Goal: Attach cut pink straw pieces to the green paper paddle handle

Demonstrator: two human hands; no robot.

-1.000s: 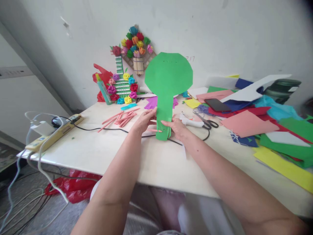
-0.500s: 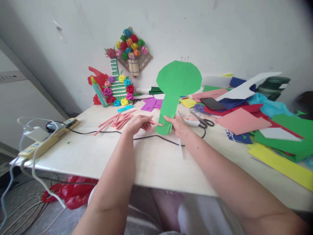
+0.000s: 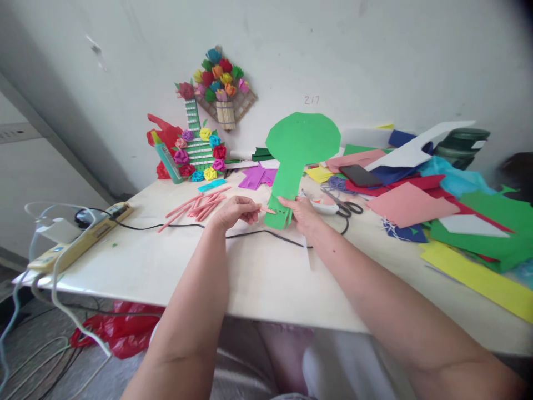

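My right hand grips the lower stem of a green paper cutout, its thumb on the front face. The cutout has a broad rounded top and a narrower stem with small holes near the bottom, and stands tilted up above the table. Pinched in my left hand is a thin pink paper strip. The strip's tip touches the stem beside the holes; whether it passes through one I cannot tell. More pink paper strips lie in a loose pile behind my left hand.
Scissors lie right of my right hand. A black cable crosses the table under my hands. Coloured paper sheets and a phone cover the right side. Paper flower crafts and a glue bottle stand at the back left.
The cutout's top has tipped slightly lower. My left hand has drawn a little back, and the pink strip's tip has shifted slightly left, uncovering more of the holes.
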